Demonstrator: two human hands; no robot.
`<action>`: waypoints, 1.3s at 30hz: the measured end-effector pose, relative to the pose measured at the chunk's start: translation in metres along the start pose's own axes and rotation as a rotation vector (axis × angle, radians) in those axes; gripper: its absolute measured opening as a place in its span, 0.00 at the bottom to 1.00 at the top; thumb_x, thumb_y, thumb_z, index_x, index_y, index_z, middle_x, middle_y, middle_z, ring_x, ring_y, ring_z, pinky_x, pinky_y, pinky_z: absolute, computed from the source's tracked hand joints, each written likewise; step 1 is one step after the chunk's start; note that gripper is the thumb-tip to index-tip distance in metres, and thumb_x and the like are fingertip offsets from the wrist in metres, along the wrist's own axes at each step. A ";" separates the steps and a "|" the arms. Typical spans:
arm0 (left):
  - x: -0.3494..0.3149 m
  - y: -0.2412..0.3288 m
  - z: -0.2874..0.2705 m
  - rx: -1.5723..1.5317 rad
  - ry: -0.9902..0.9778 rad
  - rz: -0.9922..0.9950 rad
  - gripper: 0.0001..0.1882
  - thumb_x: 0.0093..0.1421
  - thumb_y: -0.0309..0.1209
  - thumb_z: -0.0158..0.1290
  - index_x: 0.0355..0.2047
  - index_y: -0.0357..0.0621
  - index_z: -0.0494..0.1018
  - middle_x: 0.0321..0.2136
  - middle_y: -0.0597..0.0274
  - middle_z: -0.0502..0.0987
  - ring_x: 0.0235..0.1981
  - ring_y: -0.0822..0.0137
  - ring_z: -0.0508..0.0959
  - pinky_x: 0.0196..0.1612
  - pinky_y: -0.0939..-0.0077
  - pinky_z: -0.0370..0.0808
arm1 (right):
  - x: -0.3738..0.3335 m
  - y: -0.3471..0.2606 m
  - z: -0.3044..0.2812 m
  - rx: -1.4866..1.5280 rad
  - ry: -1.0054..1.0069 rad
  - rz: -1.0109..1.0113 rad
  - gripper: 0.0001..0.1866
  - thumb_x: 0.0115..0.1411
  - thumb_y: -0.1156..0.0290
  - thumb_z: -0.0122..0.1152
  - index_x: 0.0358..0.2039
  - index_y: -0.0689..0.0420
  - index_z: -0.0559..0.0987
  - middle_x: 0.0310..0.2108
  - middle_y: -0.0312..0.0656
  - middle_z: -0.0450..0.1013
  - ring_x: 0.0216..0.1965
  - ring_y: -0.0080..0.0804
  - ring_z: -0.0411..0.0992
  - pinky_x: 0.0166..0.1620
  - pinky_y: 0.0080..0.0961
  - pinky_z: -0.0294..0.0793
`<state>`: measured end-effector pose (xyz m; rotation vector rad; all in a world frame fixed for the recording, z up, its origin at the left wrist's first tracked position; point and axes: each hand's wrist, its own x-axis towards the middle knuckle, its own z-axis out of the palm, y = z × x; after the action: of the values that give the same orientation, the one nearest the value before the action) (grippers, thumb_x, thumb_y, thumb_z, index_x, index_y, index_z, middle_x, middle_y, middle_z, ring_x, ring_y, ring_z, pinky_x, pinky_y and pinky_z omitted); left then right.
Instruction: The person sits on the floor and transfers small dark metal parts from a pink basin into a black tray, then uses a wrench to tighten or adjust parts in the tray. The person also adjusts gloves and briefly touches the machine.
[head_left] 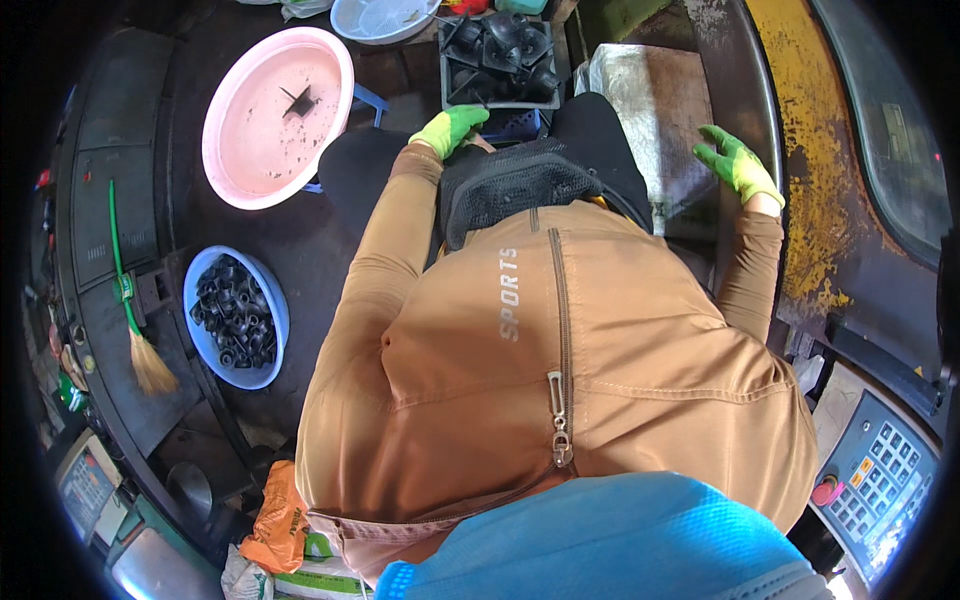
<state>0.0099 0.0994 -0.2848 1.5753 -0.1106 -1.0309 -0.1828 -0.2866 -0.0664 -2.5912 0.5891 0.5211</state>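
1. The left hand (450, 128), in a green glove, has its fingers bent and close together near the front edge of the grey crate (520, 104); whether they pinch something, I cannot tell.
2. The black parts (498, 48) lie in this crate, just beyond the left fingers, probably for easy reach.
3. The right hand (737, 168) has spread fingers and no visible object, beside the silvery box (660, 125).
4. The pink basin (255, 120), left of the left fingers, perhaps keeps one black piece (301, 104) contained.
5. Pale capital lettering is printed on the jacket (640, 330), behind both hands' fingers.
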 end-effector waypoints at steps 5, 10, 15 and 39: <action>-0.003 0.005 -0.004 0.075 -0.013 0.051 0.21 0.56 0.46 0.52 0.38 0.40 0.75 0.33 0.61 0.75 0.33 0.69 0.73 0.39 0.75 0.69 | -0.009 -0.032 -0.004 0.013 0.004 -0.061 0.30 0.57 0.58 0.58 0.57 0.57 0.66 0.57 0.46 0.65 0.58 0.35 0.62 0.59 0.27 0.60; -0.012 0.018 0.004 0.106 -0.022 0.128 0.19 0.58 0.45 0.50 0.41 0.44 0.74 0.34 0.65 0.74 0.33 0.69 0.72 0.39 0.74 0.69 | -0.006 -0.081 -0.010 -0.139 0.298 -0.174 0.19 0.53 0.55 0.55 0.41 0.53 0.78 0.39 0.49 0.75 0.43 0.46 0.73 0.46 0.33 0.70; -0.014 0.020 0.014 0.263 -0.065 0.368 0.19 0.57 0.42 0.51 0.44 0.44 0.73 0.36 0.66 0.73 0.33 0.70 0.72 0.36 0.75 0.69 | 0.002 -0.119 0.005 -0.077 0.401 -0.365 0.17 0.56 0.57 0.53 0.38 0.55 0.79 0.36 0.48 0.75 0.41 0.45 0.73 0.44 0.33 0.70; 0.006 0.011 0.015 0.873 -0.061 0.633 0.16 0.59 0.29 0.45 0.47 0.43 0.72 0.50 0.55 0.72 0.52 0.58 0.70 0.54 0.70 0.66 | 0.338 -0.184 0.008 0.499 0.862 -0.043 0.29 0.57 0.49 0.46 0.49 0.61 0.65 0.44 0.63 0.69 0.46 0.58 0.69 0.49 0.44 0.67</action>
<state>0.0088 0.0814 -0.2772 2.0589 -1.1505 -0.5236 0.1870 -0.2394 -0.1631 -2.2282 0.7883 -0.7239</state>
